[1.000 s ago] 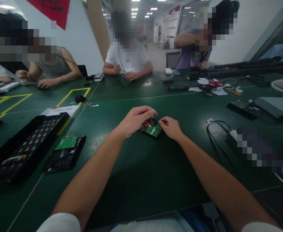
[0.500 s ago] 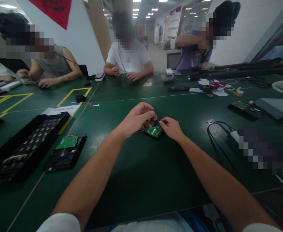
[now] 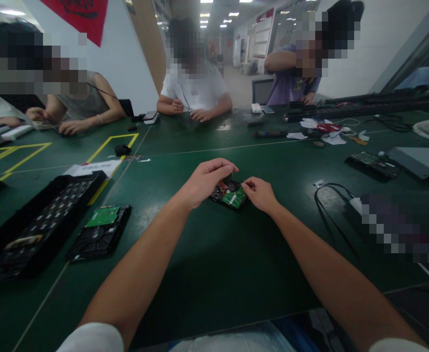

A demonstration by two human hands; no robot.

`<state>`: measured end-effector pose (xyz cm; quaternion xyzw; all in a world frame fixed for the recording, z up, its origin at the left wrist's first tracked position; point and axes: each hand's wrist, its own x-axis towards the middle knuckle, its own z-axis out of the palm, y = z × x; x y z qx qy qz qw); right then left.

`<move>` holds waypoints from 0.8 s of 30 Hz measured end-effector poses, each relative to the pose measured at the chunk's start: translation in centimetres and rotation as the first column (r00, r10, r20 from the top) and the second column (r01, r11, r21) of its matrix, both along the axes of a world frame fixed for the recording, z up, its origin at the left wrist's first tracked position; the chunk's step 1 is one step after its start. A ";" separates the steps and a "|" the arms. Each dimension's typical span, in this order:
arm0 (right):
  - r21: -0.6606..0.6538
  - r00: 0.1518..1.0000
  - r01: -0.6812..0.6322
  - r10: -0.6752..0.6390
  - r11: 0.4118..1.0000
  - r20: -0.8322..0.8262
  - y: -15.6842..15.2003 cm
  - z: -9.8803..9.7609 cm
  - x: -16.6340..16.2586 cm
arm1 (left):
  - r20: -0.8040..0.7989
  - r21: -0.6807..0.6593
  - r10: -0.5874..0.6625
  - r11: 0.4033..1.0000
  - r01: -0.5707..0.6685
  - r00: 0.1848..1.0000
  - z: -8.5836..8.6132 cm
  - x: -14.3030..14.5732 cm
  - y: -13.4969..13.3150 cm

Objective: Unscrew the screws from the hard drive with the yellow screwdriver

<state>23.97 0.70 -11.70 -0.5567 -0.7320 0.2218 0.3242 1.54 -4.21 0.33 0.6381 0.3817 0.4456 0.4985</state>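
Observation:
A small hard drive [image 3: 232,198] with a green circuit board lies in front of me on the green table. My left hand [image 3: 210,181] is over its far left side, thumb and fingers brought together. A thin, light piece shows just below those fingertips, too small to name. At the drive's right edge, the thumb and finger of my right hand [image 3: 260,193] are pinched against the corner. A larger hard drive [image 3: 102,230], also with a green board, rests to the left of my left forearm.
A long black tray [image 3: 42,220] stands at the left. On the right are a bare drive-like unit [image 3: 374,166], a grey box [image 3: 419,161] and a black cable [image 3: 320,205]. Three co-workers sit across the table [image 3: 214,274], with paper scraps and a pen-like tool [image 3: 271,134] before them.
The fingers of my left hand have shifted slightly and lifted a little from the drive, showing more of its board. My right hand keeps its pinch at the corner.

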 end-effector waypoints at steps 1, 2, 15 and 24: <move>0.002 1.000 0.000 0.000 1.000 0.003 0.0 0.0 0.0 | -0.003 0.006 0.023 1.000 -0.023 1.000 0.0 -0.1 0.1; 0.006 1.000 0.002 -0.002 1.000 0.005 0.0 0.0 0.0 | -0.003 0.006 0.042 0.999 -0.042 0.999 0.0 -0.2 0.1; -0.003 1.000 0.010 -0.010 1.000 -0.013 -0.2 0.2 -0.1 | 0.124 -0.050 -0.011 0.999 0.017 0.992 0.4 0.3 -0.2; 0.011 1.000 0.004 -0.004 1.000 0.017 -0.2 0.3 -0.1 | -0.043 0.020 0.045 0.999 -0.044 0.998 0.0 0.2 -0.2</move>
